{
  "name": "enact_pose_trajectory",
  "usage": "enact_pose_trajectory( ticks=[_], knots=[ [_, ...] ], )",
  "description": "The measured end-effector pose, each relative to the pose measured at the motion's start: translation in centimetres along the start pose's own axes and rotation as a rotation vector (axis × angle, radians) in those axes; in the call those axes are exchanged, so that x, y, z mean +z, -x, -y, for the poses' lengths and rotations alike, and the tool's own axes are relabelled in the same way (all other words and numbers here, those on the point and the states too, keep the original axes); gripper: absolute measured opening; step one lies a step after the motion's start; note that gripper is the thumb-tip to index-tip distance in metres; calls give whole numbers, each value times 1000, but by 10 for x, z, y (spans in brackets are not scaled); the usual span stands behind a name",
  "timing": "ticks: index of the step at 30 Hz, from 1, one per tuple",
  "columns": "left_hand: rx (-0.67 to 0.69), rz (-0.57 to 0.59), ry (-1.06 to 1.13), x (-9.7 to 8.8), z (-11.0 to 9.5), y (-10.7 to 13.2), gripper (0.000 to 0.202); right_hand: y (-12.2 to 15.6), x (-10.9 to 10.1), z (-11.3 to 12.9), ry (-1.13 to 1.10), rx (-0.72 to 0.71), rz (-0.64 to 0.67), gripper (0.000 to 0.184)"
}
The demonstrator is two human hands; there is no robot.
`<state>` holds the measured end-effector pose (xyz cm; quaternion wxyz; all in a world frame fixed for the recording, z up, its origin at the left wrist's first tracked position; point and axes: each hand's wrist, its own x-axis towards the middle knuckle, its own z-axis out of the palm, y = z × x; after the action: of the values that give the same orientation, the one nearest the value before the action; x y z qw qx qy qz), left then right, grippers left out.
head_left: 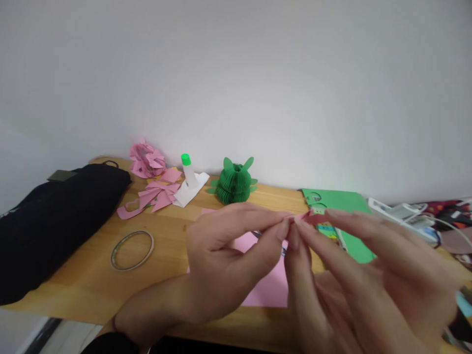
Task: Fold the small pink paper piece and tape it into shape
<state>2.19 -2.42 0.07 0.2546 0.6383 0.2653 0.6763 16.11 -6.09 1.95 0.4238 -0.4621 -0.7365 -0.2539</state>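
Observation:
Both my hands are raised over the table, their fingertips meeting. My left hand (232, 260) pinches a small piece of pink paper (304, 215) between thumb and index finger. On its other side, the thumb and index finger of my right hand (354, 280) are closed on the same piece, most of which the fingers hide. Beneath the hands lies a pink paper sheet (267, 287), partly covered by them. Behind them stands a green honeycomb paper figure (236, 184) with leaf-shaped parts.
A glue stick (189, 172) with a green cap stands on white paper (195, 191). Pink scraps (158, 194) lie beside it. Left are a ring (132, 250) and a black bag (70, 211); right, a green sheet (346, 206) and a white power strip (396, 214) with cables.

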Motion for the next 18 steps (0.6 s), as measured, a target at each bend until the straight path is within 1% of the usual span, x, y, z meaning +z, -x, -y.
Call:
enact_pose_trajectory(
  ticks=[3, 7, 9, 12, 15, 16, 18],
  knots=[
    [-20, 0, 4, -1, 0, 0, 14, 1, 0, 0, 1, -37, 23, 26],
    [-19, -18, 13, 0, 0, 0, 14, 3, 2, 4, 5, 12, -45, 26],
    [11, -16, 10, 1, 0, 0, 13, 4, 3, 5, 4, 25, -64, 25],
    [62, -12, -3, 1, 1, 0, 10, 5, 1, 3, 10, -1, -60, 27],
    [60, -5, -25, 0, 1, 0, 11, 5, -1, -1, 24, -52, -28, 32],
    [56, -6, -30, 0, 2, 0, 12, 4, -1, -1, 23, -67, -19, 32],
    [57, -6, -31, 0, 2, 0, 11, 2, 0, 3, 18, -37, -29, 28]
  ],
)
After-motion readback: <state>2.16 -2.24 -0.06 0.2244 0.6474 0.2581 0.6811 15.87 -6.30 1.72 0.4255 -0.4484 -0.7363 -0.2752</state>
